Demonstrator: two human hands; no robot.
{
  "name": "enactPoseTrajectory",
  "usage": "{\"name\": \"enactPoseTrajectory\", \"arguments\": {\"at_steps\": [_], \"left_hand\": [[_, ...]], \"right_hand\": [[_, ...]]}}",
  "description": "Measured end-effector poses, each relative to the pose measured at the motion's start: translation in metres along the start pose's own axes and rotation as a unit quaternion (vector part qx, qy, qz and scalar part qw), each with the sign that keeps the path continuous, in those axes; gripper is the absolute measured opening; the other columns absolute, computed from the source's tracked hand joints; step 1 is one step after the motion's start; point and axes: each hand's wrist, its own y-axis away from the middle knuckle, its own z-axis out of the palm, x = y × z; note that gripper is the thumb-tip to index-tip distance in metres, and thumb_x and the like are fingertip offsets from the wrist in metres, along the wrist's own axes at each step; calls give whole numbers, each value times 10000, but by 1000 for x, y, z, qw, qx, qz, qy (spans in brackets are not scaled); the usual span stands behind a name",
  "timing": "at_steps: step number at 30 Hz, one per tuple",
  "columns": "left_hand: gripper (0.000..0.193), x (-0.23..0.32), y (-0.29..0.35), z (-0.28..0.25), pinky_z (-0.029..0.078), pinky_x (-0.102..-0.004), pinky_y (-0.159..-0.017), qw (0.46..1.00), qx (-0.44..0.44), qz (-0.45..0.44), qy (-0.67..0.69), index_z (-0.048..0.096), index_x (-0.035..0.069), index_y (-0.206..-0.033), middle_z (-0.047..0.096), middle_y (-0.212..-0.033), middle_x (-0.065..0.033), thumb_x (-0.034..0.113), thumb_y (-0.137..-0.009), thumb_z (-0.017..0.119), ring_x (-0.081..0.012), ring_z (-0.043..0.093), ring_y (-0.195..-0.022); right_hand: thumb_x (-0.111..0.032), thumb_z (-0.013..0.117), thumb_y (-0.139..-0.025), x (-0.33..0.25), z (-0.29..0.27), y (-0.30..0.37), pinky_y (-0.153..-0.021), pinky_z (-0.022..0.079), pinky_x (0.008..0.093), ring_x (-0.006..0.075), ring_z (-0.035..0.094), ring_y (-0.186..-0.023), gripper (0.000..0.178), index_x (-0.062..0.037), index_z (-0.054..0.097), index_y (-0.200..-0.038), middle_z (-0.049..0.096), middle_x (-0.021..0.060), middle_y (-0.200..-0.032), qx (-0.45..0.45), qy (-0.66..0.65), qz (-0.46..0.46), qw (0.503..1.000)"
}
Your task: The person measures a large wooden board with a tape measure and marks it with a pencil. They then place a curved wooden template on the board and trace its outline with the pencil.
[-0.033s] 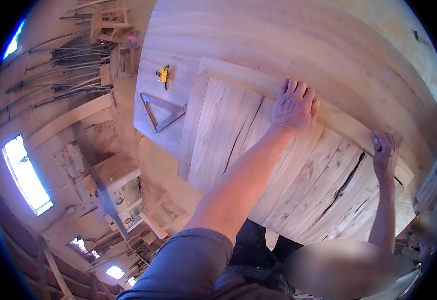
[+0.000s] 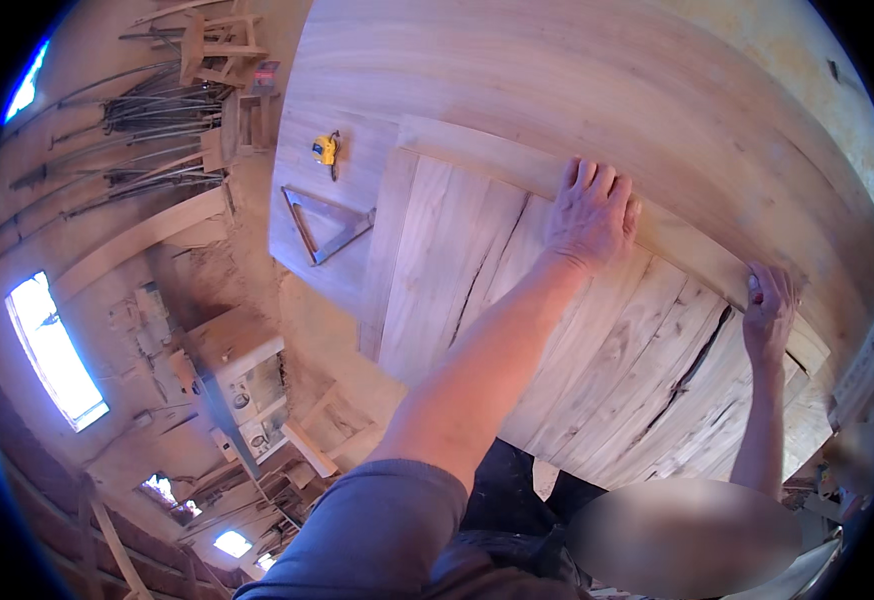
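Observation:
A panel of pale planks [image 2: 437, 270] with dark cracks lies on a broad wooden work surface [image 2: 517, 60]. Along its far edge runs a narrow wooden strip [image 2: 487, 160]. My left hand [image 2: 594, 215] is closed over this strip near its middle, fingers curled over the far side. Farther right, my right hand [image 2: 772, 308] rests by the strip's right part with its fingers bent together. A small reddish bit shows at those fingers, too small to name. My left forearm crosses over the planks and hides part of them.
Left of the panel lie a yellow tape measure [image 2: 326, 150] and a triangular frame-like square [image 2: 319, 245]. Beyond the surface's left edge are a bundle of metal rods [image 2: 162, 110], wooden offcuts and a machine [image 2: 242, 385]. A blurred round shape [image 2: 685, 538] covers the lower right.
My right hand has shifted very slightly left. My left hand keeps its place on the strip, and the planks and tools lie as before.

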Motion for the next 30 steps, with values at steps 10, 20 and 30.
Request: {"name": "enactPoseTrajectory", "arguments": {"at_steps": [10, 20, 30], "left_hand": [[172, -5, -2, 7, 428, -507, -924, 1000, -24, -6, 3, 587, 73, -878, 546, -954, -121, 200, -793, 667, -338, 513, -996], [220, -6, 4, 9, 455, -476, -913, 996, -58, 30, -54, 688, 57, -1089, 620, -1074, -105, 195, -922, 648, -347, 550, -1030], [238, -3, -3, 7, 453, -485, -939, 995, -72, 37, -56, 685, 31, -1115, 619, -1105, -120, 173, -929, 641, -355, 532, -1070]], "right_hand": [[42, 600, -685, -65, 40, -15, -972, 427, 483, 346, 594, -1072, 553, -103, 688, -1212, 652, 115, -1040, 54, 46, 65, 995], [-121, 699, -670, -99, 48, -26, -978, 415, 530, 332, 579, -1053, 467, -70, 641, -1131, 619, 110, -1055, 177, -27, 76, 981], [-34, 564, -975, -86, -15, 217, -893, 508, 322, 173, 590, -1066, 293, -29, 647, -1256, 635, 77, -1192, 338, -306, 522, 721]]}}
